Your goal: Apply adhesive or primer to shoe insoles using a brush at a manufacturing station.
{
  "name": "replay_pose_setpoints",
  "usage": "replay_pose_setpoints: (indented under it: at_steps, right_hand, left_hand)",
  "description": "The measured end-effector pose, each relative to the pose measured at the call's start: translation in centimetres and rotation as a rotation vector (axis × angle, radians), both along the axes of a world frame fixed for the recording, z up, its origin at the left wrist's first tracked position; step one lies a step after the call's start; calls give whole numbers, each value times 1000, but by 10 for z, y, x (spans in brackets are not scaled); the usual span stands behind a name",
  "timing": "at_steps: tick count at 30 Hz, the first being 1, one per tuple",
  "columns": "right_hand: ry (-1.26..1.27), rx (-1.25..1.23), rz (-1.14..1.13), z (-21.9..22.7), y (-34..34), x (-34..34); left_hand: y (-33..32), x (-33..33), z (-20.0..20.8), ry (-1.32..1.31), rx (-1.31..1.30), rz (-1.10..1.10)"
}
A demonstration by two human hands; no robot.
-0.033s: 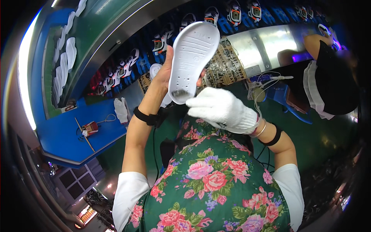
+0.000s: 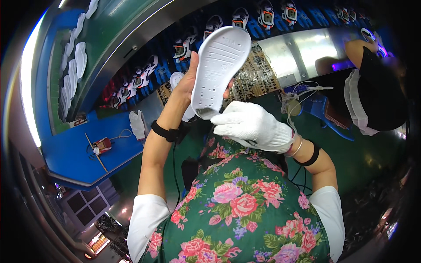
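Note:
A white insole (image 2: pixel 219 70), with ridges across it and small holes near the heel, is held up in front of me, its toe end pointing away. My bare left hand (image 2: pixel 187 83) is closed around it from behind, with the thumb along its left edge and fingertips showing at the right edge. My right hand (image 2: pixel 252 127), in a white knit glove, pinches the heel end. There the heel edge looks bent, with a greyish patch beside the gloved fingertips. Part of another white piece (image 2: pixel 188 115) shows behind the insole.
Several white and orange sneakers (image 2: pixel 266 16) stand along the curved line ahead, among blue holders. White insoles (image 2: pixel 80 59) lie at the far left. A blue table (image 2: pixel 72 153) bears a small red item with a cord. A person in dark clothes (image 2: pixel 386 92) is at the right.
The heel end of the insole has bent at my gloved fingers, and the grey patch looks different in shape. The insole has shifted very slightly; both hands keep nearly the same place.

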State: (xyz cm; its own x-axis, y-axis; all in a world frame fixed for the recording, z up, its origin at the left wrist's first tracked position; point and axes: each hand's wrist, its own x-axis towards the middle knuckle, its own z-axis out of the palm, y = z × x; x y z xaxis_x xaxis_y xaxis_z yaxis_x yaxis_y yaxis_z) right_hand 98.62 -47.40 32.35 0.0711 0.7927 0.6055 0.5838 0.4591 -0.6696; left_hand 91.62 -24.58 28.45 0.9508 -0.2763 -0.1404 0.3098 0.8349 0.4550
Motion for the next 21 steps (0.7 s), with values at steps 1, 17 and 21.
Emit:
replay_pose_setpoints:
  at_steps: [1, 17, 21]
  right_hand:
    - [-7, 3, 0, 2, 0, 4]
    - [584, -118, -454, -4, -13, 44]
    - [343, -95, -418, 4, -21, 48]
  left_hand:
    - [2, 1, 0, 26, 31, -35]
    - [-76, -2, -4, 281, 56, 553]
    - [-63, -28, -7, 349, 249, 284]
